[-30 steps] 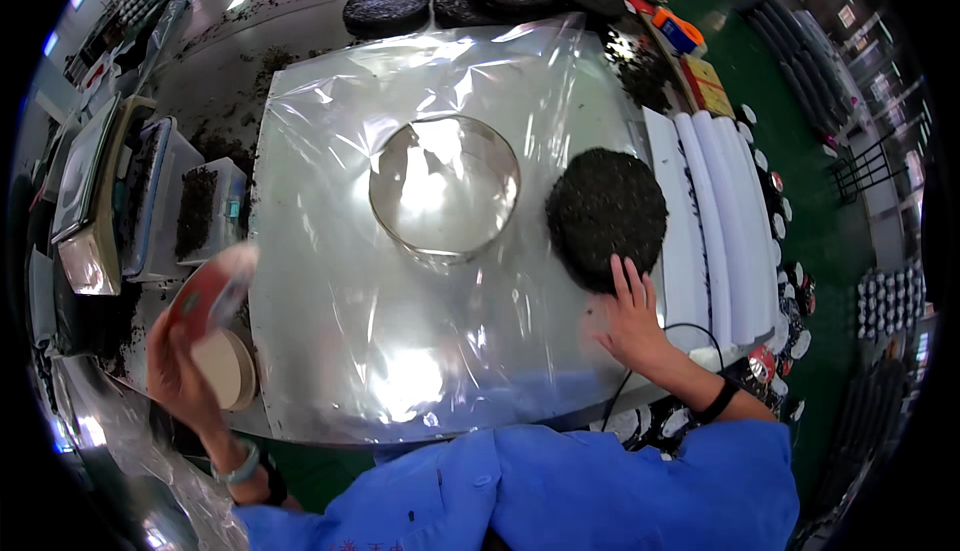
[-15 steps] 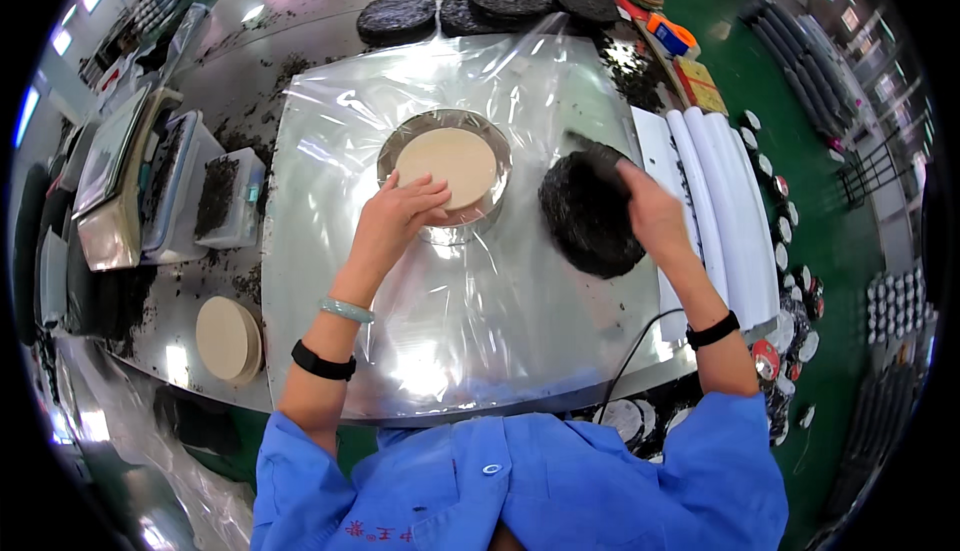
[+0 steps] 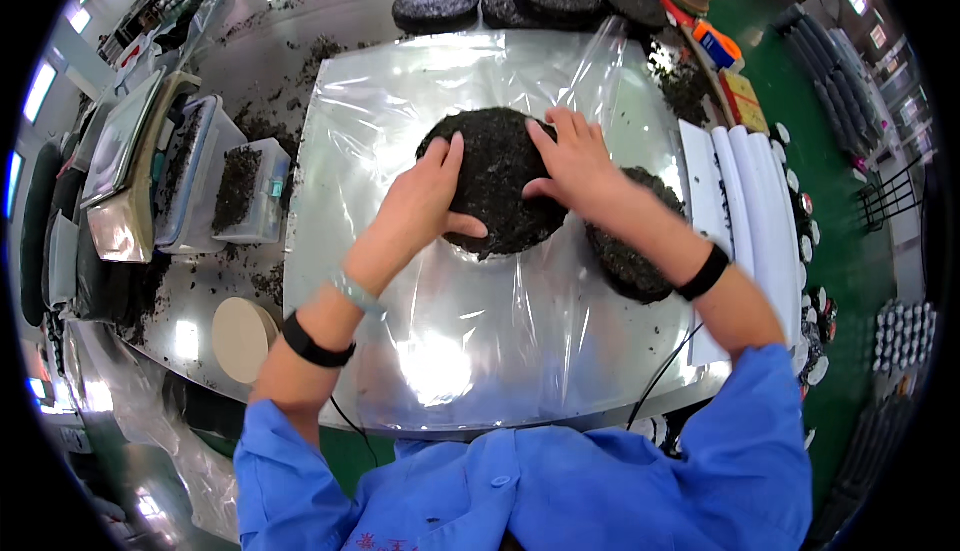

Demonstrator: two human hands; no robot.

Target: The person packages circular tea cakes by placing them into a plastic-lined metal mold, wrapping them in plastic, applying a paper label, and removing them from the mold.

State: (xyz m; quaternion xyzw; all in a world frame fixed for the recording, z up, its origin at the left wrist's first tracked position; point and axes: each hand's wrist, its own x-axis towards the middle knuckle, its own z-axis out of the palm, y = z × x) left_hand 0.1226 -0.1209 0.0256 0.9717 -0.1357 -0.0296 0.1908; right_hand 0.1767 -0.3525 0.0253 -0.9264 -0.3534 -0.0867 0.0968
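Note:
A dark, rough round pressed cake (image 3: 500,186) lies in the middle of the clear plastic sheet (image 3: 420,301), over the spot where a metal ring stood; the ring is almost wholly hidden beneath it. On the cake's left side rests my left hand (image 3: 425,191), fingers and thumb spread over the top. My right hand (image 3: 580,166) touches the right side in the same way, its fingers apart near the far right rim. Neither hand is closed round anything. Partly under my right forearm, a second dark cake (image 3: 635,261) sits on the sheet.
Several dark cakes (image 3: 435,6) line the far side. Clear plastic boxes (image 3: 255,191) with dark crumbs stand left, near a pale round board (image 3: 240,341). White rolls (image 3: 765,221), a yellow box (image 3: 743,101) and an orange-blue tape dispenser (image 3: 718,43) lie right.
A dark cake now covers the metal ring and the pale disc that lay in it. My right hand has moved left from the cakes on the right; my left hand has shifted onto the cake's side.

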